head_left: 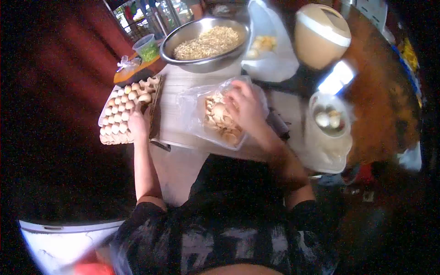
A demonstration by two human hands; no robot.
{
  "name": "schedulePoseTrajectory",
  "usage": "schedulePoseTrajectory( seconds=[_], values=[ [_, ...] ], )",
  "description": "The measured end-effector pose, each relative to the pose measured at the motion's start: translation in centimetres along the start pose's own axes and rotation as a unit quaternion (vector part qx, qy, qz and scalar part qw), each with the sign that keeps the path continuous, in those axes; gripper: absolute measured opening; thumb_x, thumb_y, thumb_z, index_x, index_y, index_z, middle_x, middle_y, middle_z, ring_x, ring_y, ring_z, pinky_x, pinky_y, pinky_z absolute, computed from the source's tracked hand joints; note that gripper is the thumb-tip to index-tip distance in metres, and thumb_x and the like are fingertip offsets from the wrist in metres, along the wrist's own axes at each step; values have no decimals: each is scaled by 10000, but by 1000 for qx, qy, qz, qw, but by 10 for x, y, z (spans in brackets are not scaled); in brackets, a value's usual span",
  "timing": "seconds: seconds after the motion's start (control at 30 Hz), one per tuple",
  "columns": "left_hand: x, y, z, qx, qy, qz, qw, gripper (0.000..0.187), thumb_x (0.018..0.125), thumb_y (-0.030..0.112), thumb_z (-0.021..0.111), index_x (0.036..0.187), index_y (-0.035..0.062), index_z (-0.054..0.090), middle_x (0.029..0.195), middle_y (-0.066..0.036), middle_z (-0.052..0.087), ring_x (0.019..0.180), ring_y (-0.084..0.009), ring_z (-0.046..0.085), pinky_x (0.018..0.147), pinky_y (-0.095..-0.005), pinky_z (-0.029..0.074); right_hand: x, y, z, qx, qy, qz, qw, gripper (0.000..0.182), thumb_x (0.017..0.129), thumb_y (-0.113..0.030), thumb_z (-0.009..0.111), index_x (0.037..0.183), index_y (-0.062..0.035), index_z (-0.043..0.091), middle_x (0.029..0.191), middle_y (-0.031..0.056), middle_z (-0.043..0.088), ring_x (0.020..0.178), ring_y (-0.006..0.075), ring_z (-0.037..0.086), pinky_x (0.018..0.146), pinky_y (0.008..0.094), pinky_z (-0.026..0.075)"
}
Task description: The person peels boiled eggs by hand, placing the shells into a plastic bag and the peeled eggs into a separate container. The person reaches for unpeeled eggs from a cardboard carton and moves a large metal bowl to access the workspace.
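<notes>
At the left, my left hand (138,123) reaches over a cardboard egg tray (153,84) filled with several rows of pale eggs (120,108). Its fingers are closed about an egg (145,97) near the tray's right side. My right hand (245,103) is bent over a clear plastic container (235,145) lined with a plastic bag (188,103). Inside lie many broken, light brown eggshells (220,112). The right fingers point down and are smeared by motion; whether they hold a shell cannot be made out.
Behind stands a steel bowl (206,68) of straw-coloured flakes. Beside it are a white plastic bag (270,68) with pale yellow pieces and a beige lidded bin (321,39). At right, a clear bowl (316,103) holds egg-like pieces. A green-filled tub (145,48) stands back left.
</notes>
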State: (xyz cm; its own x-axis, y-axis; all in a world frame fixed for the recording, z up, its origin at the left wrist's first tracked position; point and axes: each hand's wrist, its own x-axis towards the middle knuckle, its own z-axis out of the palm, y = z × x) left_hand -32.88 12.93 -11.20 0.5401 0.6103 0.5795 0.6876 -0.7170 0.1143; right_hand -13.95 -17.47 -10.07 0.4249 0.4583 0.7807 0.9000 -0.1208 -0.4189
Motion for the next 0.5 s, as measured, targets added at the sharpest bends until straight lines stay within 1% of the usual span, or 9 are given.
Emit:
schedulePoseTrajectory(
  seconds=[0.03,0.13,0.2,0.27,0.3,0.33,0.4,0.43,0.5],
  values=[
    [-4,-1,3,17,43,26,999,381,778,321,652,1067,75,618,1024,-163,602,943,-338,570,783,-410,477,2,-1,-1,-16,6,-5,1000,138,769,-167,646,862,-81,593,1086,121,527,937,320,533,798,409,438],
    [-7,10,-8,44,102,62,992,352,773,274,651,1065,81,618,1113,-149,565,915,-345,563,762,-407,477,3,2,1,-16,15,-8,1000,116,771,-135,658,850,-71,600,1105,127,535,947,306,554,818,376,439],
    [-1,2,1,33,84,54,994,409,763,273,659,1103,57,586,1140,-172,541,934,-363,553,786,-417,471,1,-4,2,14,-2,13,1000,123,768,-127,661,858,-70,600,1103,135,534,962,317,547,826,383,436],
    [6,0,6,-3,102,44,994,492,750,296,669,1139,24,541,1156,-202,525,998,-371,536,823,-416,464,0,-5,5,17,-1,5,1000,124,771,-134,661,861,-73,602,1105,131,535,958,321,549,824,388,438],
    [13,6,-5,11,36,37,999,570,753,349,668,1176,7,501,1097,-227,566,997,-371,558,824,-422,471,0,-5,5,18,-3,5,1000,124,771,-134,661,861,-73,602,1105,131,535,958,321,549,824,388,438],
    [20,8,-6,11,35,36,999,570,753,349,668,1176,7,501,1097,-227,566,997,-371,558,824,-422,471,-1,-5,5,16,-9,0,1000,121,773,-139,661,859,-76,604,1107,127,536,955,322,549,821,389,440],
    [36,13,1,35,-148,-68,986,550,750,393,670,1115,5,533,994,-212,622,937,-358,600,793,-430,486,-2,-7,3,13,-17,-4,1000,119,776,-145,661,858,-78,606,1109,123,536,953,323,550,817,390,441],
    [42,4,12,37,-108,-45,993,562,725,437,687,1064,10,553,913,-193,649,862,-352,627,755,-436,495,0,-9,0,5,-16,-11,1000,114,778,-149,659,852,-80,607,1110,119,537,944,323,553,811,390,444],
    [42,-6,21,-8,-88,-43,995,562,705,446,701,1034,12,559,909,-188,649,858,-349,626,751,-428,495,3,-7,-3,-9,-11,-16,1000,110,781,-153,658,847,-81,608,1112,115,537,936,323,557,805,391,446]
  ],
)
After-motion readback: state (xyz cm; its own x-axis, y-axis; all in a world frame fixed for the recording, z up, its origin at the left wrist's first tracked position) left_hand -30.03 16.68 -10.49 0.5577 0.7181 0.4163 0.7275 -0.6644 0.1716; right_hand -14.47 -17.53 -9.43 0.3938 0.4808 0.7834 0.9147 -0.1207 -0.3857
